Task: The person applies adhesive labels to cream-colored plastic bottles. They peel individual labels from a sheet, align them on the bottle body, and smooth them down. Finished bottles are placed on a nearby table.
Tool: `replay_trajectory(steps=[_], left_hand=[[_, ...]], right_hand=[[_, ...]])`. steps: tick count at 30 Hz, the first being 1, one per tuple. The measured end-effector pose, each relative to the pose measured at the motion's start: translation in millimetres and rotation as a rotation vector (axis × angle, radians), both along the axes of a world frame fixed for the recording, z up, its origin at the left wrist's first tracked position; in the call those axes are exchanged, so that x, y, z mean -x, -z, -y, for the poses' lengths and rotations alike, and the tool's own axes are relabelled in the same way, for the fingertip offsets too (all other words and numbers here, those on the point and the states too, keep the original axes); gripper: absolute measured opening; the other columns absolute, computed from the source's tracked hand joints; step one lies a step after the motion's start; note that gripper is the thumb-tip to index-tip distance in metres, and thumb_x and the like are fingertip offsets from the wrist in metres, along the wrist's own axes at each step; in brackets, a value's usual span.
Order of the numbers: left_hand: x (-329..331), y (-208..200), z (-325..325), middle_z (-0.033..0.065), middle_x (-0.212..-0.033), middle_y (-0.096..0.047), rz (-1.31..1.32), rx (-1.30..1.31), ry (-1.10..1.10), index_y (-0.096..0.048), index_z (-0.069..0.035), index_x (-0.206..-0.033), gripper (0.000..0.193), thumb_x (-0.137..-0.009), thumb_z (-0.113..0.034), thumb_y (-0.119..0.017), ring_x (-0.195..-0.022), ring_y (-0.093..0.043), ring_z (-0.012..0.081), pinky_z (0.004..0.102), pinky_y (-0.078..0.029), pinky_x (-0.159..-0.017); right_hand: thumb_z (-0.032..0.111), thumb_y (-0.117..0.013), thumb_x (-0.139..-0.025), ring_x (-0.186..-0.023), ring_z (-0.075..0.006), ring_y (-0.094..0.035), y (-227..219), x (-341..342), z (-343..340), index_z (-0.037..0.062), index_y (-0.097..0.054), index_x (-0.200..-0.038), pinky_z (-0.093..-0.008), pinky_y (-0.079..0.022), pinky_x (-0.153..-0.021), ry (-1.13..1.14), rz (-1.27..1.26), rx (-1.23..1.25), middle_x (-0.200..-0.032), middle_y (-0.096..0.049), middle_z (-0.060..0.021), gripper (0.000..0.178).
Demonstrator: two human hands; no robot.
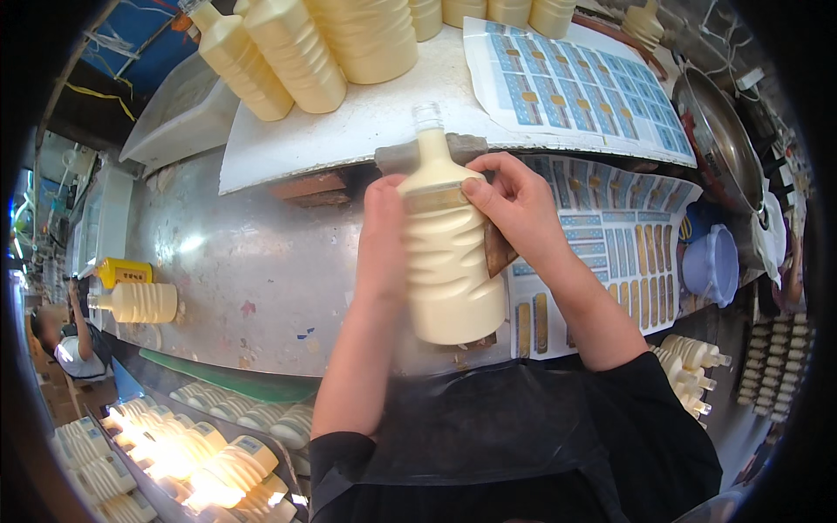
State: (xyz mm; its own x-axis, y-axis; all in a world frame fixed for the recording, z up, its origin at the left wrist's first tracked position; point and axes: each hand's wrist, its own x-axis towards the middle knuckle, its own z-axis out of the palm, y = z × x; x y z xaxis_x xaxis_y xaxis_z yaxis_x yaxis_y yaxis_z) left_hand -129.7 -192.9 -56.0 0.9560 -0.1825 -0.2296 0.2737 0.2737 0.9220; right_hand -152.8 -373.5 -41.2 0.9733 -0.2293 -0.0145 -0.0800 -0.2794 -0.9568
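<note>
A cream ribbed bottle [453, 296] with a clear threaded neck lies in front of me, neck pointing away. Across its shoulder runs a narrow gold label strip [436, 199]. My right hand [520, 202] is closed at the shoulder's right side, its thumb pressing the strip's end and the index finger bent above. Against the bottle's left side, my left hand [379, 231] is smeared by motion, and its fingers are mostly hidden. Dark wooden blocks [499, 253] show beside and behind the bottle.
Printed label sheets [567, 83] lie on the white board [349, 144] and below it at right [632, 231]. Cream bottles [301, 61] stand at the back. Left on the metal table [261, 288] are a lying bottle [144, 302] and a yellow container [125, 271]. A purple bucket [711, 264] stands right.
</note>
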Motion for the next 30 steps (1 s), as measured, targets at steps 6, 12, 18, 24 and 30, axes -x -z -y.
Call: replay_trajectory(steps=[6, 12, 18, 24, 30], left_hand=[[2, 8, -4, 0.0061, -0.118, -0.064, -0.025, 0.123, -0.035, -0.055, -0.007, -0.126, 0.032, -0.113, -0.031, -0.038, -0.106, -0.063, 0.0136, 0.0327, -0.053, -0.093], [9, 0, 1, 0.0068, -0.118, -0.064, -0.070, 0.244, -0.071, -0.054, -0.005, -0.130, 0.037, -0.113, -0.032, -0.035, -0.107, -0.063, 0.0166, 0.0345, -0.053, -0.094], [20, -22, 12, 0.0066, -0.120, -0.062, -0.099, 0.254, -0.121, -0.053, -0.004, -0.132, 0.039, -0.113, -0.034, -0.036, -0.108, -0.061, 0.0167, 0.0340, -0.052, -0.095], [24, -23, 11, 0.0072, -0.121, -0.062, -0.099, 0.243, -0.130, -0.053, -0.004, -0.132, 0.042, -0.112, -0.037, -0.038, -0.110, -0.059, 0.0166, 0.0334, -0.051, -0.096], [24, -26, 11, 0.0082, -0.118, -0.062, -0.136, 0.248, -0.134, -0.054, -0.006, -0.132, 0.041, -0.112, -0.038, -0.037, -0.106, -0.061, 0.0173, 0.0339, -0.053, -0.092]], right_hand=[[0.027, -0.068, -0.095, -0.075, -0.0081, -0.053, -6, 3, 4, 0.0025, -0.071, -0.111, -0.0242, -0.045, -0.071, -0.025, 0.018, -0.149, -0.081, -0.059, 0.0019, 0.029], [0.003, -0.066, -0.095, -0.103, -0.0116, -0.062, -17, 11, 31, 0.0018, -0.064, -0.111, -0.0282, -0.049, -0.094, 0.168, 0.255, -0.198, -0.110, -0.067, -0.0014, 0.017], [-0.004, -0.077, -0.076, -0.086, -0.0263, -0.073, -27, 33, -4, 0.0046, -0.072, -0.100, -0.0354, -0.056, -0.076, -0.205, 0.762, 0.495, -0.099, -0.075, -0.0109, 0.026], [0.000, -0.073, -0.072, -0.083, -0.0263, -0.073, -41, 27, -5, 0.0069, -0.073, -0.100, -0.0367, -0.056, -0.070, -0.214, 0.935, 0.741, -0.097, -0.075, -0.0086, 0.030], [0.005, -0.070, -0.083, -0.083, -0.0290, -0.072, -55, 27, -18, 0.0044, -0.072, -0.105, -0.0369, -0.057, -0.070, -0.258, 0.735, 0.556, -0.096, -0.073, -0.0125, 0.022]])
